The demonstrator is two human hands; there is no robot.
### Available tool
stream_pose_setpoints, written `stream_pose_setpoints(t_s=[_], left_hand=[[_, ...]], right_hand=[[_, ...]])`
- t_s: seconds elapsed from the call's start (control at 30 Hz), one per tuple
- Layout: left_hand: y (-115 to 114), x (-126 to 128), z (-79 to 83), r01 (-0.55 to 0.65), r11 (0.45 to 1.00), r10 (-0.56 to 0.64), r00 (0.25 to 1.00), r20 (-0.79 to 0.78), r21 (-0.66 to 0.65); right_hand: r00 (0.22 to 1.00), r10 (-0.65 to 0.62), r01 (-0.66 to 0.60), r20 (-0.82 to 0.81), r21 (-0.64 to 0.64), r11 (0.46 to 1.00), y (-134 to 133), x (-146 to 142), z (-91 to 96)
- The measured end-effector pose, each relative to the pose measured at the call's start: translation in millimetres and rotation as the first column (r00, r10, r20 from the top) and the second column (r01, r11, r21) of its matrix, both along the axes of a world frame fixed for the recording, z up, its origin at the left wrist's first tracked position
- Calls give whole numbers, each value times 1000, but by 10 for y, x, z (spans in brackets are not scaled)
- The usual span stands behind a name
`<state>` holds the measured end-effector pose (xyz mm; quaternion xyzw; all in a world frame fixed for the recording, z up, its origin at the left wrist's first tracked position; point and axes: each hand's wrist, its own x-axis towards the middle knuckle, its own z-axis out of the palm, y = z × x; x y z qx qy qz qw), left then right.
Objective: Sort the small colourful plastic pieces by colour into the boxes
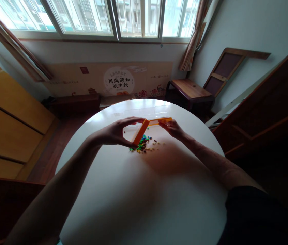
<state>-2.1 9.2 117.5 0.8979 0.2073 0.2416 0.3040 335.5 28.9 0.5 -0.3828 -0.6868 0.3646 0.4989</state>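
Over the white tabletop (103, 183), left hand (111, 131) is gripping a tilted orange box (141, 132), right hand (172, 128) is pinching an orange-edged panel (165, 119) just beside it, and a messy pile of tiny colourful bits (141, 145) is sitting right by the box.

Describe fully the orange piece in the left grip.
The orange piece looks like plastic, with a long, narrow face toward the camera. It is held aslant above the white table, its far end leaning right, spanned by the left grip: thumb at the near end, fingers at the far. In view it partly covers the pile of small coloured pieces; whether it touches the other orange piece by its far end cannot be told.
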Motion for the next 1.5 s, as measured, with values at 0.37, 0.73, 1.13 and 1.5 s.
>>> stream_pose_setpoints(t_s=[0.37,0.73,1.13,1.5], left_hand=[[39,36,-544,48,868,221,854,471,-494],[-130,251,-872,98,815,216,864,456,-571],[-51,-228,-982,-592,776,630,720,290,-217],[169,-584,-1171,-819,574,786,551,281,0]], right_hand=[[946,-11,-75,-323,-251,965,-131,-274,120],[872,-283,129,-400,-369,921,-72,55,207],[695,-707,719,131,-132,683,847,1999,-86],[671,-684,718,287,-23,695,1410,1693,-356]])
